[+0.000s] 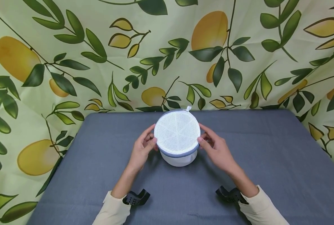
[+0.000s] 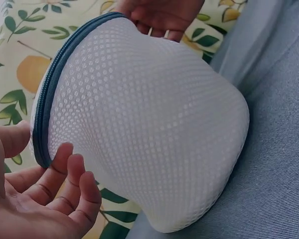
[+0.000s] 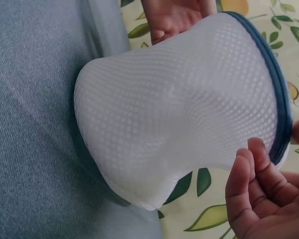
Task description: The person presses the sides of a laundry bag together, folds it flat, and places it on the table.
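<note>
A white mesh laundry bag (image 1: 178,132), round on top with a blue-grey zipper rim, stands upright on the table in the middle of the head view. At its left edge, my left hand (image 1: 142,150) pinches the rim between thumb and fingers. My right hand (image 1: 218,152) pinches the opposite edge in the same way. Seen from the left wrist, the honeycomb mesh side (image 2: 144,124) bulges and dents below the blue zipper (image 2: 52,79). From the right wrist, the dented mesh wall (image 3: 174,109) hangs down from the rim (image 3: 279,94). The bag's inside is hidden.
A blue-grey cloth (image 1: 105,162) covers the table. Behind it hangs a pale curtain (image 1: 161,31) printed with leaves and yellow fruit. A small white loop tab (image 1: 188,108) sticks up at the bag's far edge. Each wrist wears a black camera mount (image 1: 137,197).
</note>
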### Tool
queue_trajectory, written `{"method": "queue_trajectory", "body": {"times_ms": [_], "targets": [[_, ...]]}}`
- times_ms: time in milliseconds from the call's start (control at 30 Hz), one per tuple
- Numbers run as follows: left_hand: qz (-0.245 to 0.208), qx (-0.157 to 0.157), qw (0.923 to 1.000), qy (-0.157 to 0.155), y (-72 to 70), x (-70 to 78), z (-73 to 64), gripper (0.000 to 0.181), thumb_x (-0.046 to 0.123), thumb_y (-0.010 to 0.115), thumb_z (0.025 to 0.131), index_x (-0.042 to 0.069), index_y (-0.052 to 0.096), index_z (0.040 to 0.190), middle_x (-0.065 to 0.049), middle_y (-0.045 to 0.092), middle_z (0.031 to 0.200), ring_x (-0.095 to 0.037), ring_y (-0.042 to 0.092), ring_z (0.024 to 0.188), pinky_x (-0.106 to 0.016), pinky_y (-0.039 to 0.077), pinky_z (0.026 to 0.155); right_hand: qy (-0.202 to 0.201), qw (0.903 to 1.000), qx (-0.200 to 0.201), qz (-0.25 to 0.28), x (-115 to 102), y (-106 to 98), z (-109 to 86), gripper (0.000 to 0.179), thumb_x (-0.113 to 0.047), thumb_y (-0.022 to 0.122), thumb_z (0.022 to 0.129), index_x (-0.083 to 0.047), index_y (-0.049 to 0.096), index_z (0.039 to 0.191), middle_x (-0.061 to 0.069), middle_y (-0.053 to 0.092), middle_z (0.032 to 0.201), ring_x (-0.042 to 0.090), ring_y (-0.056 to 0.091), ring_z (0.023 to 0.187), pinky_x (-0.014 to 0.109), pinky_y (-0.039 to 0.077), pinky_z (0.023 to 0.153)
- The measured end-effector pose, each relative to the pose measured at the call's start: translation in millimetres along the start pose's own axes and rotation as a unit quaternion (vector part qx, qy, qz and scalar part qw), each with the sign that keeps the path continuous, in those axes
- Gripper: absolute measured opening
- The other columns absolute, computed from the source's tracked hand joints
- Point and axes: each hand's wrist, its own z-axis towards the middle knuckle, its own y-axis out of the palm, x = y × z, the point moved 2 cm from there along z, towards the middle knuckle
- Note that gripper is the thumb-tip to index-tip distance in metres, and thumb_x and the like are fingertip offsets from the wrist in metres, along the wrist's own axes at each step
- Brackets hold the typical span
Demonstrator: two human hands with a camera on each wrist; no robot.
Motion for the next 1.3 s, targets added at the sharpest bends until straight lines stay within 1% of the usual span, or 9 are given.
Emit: {"method": "queue_trajectory", "body": {"times_ms": [100,233,333,467,567,667,900,1100,1300], "targets": [[-0.002,-0.002,1.0000,-0.005,1.1,-0.5,-1.3,0.051,0.006,0.055,0.097,0.004,0.039,0.145,-0.019,0.057,0.097,-0.033,0.055,0.073,-0.037,0.051,0.070,0.022,0.9997,0.001,0.007,-0.2,0.9,0.2,0.046,-0.015,0.055,0.098,-0.007,0.045,0.142,0.008,0.060,0.092,0.027,0.059,0.078,0.027,0.046,0.063],[0.003,-0.002,0.9999,-0.010,1.6,-2.3,-2.6,0.052,0.008,0.056,0.097,0.005,0.038,0.145,-0.018,0.057,0.097,-0.032,0.054,0.073,-0.035,0.050,0.070,0.040,0.9991,0.003,0.010,0.4,3.1,1.1,0.046,-0.016,0.055,0.098,-0.007,0.045,0.142,0.008,0.060,0.091,0.026,0.059,0.077,0.027,0.045,0.061],[0.009,-0.002,0.9999,-0.012,1.8,-3.8,-3.3,0.052,0.008,0.056,0.097,0.004,0.037,0.146,-0.019,0.058,0.098,-0.031,0.054,0.073,-0.033,0.050,0.070,0.051,0.9986,0.002,0.013,2.5,4.4,1.5,0.046,-0.016,0.055,0.098,-0.006,0.045,0.142,0.008,0.060,0.089,0.028,0.059,0.078,0.028,0.044,0.062],[0.020,-0.002,0.9997,-0.015,2.6,-5.4,-3.2,0.053,0.008,0.056,0.097,0.004,0.037,0.146,-0.019,0.058,0.098,-0.034,0.054,0.075,-0.033,0.050,0.069,0.063,0.9980,0.001,0.008,5.0,4.9,1.6,0.046,-0.016,0.055,0.098,-0.006,0.044,0.142,0.007,0.060,0.088,0.026,0.059,0.076,0.028,0.043,0.060],[0.024,-0.001,0.9995,-0.019,3.2,-6.4,-2.3,0.053,0.008,0.056,0.097,0.004,0.037,0.146,-0.019,0.059,0.099,-0.035,0.054,0.076,-0.032,0.050,0.069,0.067,0.9977,0.001,0.007,4.9,4.7,1.6,0.046,-0.015,0.055,0.098,-0.006,0.044,0.142,0.007,0.059,0.087,0.024,0.058,0.075,0.028,0.043,0.059],[0.023,0.000,0.9995,-0.021,3.7,-7.0,-1.4,0.052,0.006,0.056,0.096,0.003,0.038,0.145,-0.019,0.059,0.099,-0.031,0.054,0.077,-0.031,0.050,0.068,0.068,0.9976,-0.001,0.008,4.3,4.4,1.2,0.046,-0.015,0.056,0.098,-0.006,0.045,0.142,0.007,0.059,0.086,0.025,0.058,0.075,0.028,0.043,0.059],[0.026,-0.005,0.9993,-0.025,2.5,-9.8,-0.6,0.051,0.005,0.055,0.096,0.003,0.039,0.144,-0.020,0.059,0.099,-0.016,0.055,0.077,-0.029,0.049,0.067,0.075,0.9971,-0.010,0.003,5.6,5.3,1.2,0.047,-0.015,0.056,0.098,-0.004,0.044,0.142,0.006,0.059,0.085,0.026,0.059,0.075,0.028,0.044,0.059],[0.031,-0.008,0.9989,-0.035,0.0,-12.4,0.3,0.051,0.006,0.056,0.096,0.003,0.040,0.144,-0.020,0.060,0.101,-0.017,0.056,0.079,-0.028,0.049,0.067,0.080,0.9966,-0.019,-0.009,5.6,7.5,1.9,0.045,-0.007,0.054,0.097,0.001,0.044,0.140,0.008,0.059,0.082,0.029,0.058,0.073,0.027,0.044,0.059],[0.039,-0.011,0.9984,-0.040,-1.4,-11.6,1.0,0.050,0.006,0.056,0.096,0.005,0.040,0.144,-0.020,0.060,0.103,-0.018,0.057,0.081,-0.034,0.049,0.068,0.071,0.9972,-0.022,-0.010,5.9,5.9,0.8,0.047,-0.013,0.056,0.097,-0.002,0.044,0.141,0.004,0.060,0.083,0.019,0.057,0.071,0.027,0.043,0.057]]}}
